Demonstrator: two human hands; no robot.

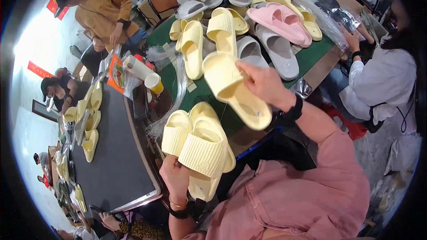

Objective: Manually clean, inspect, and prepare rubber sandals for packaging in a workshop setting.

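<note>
By the table edge, the left hand grips slippers, the right hand one slipper, a gap between; a pile crowds the green mat, a co-worker alongside.

Both hands grip pale yellow slippers.

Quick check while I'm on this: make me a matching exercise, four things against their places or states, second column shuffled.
1. Left hand
2. Right hand
3. Pink slippers
4. Yellow-and-white cup

A. Part of the slipper pile
B. Left of that pile
C. Holding a single yellow slipper
D. Gripping a cluster of yellow slippers

Pairs: 1-D, 2-C, 3-A, 4-B
</note>
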